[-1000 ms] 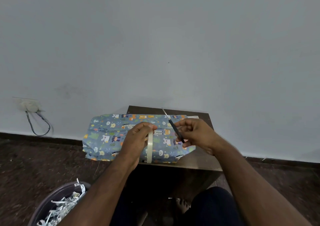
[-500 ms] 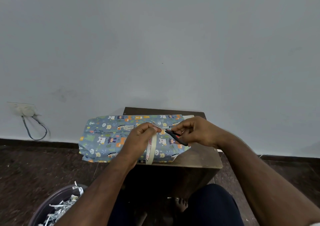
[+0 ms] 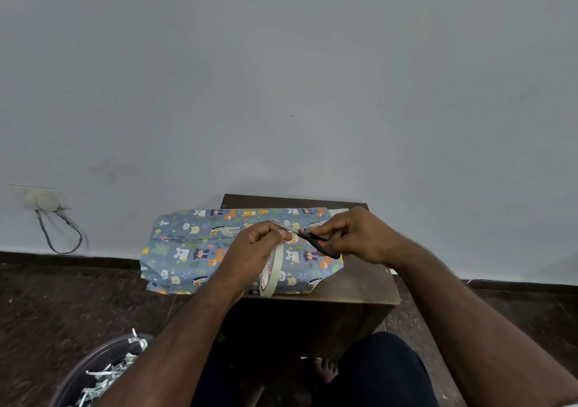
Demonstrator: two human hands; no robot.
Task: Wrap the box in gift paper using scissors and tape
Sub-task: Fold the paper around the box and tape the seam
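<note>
Your left hand pinched the free end of the tape between thumb and fingertips, with the tape roll hanging on edge below it, over the near side of the parcel. Your right hand gripped the black-handled scissors, fingers curled round the handles. One second before, the blades had pointed up and away toward the wall; half a second before they had swung down level; in this frame the tips lay leftward, right at your left thumb and the pulled strip of tape. Whether the blades were parted or closed on the tape could not be told.

The box, covered in blue animal-print gift paper, lay flat on the dark wooden table, its left end overhanging the table edge, in the same place as before. The bin of shredded paper stood on the floor at lower left.
</note>
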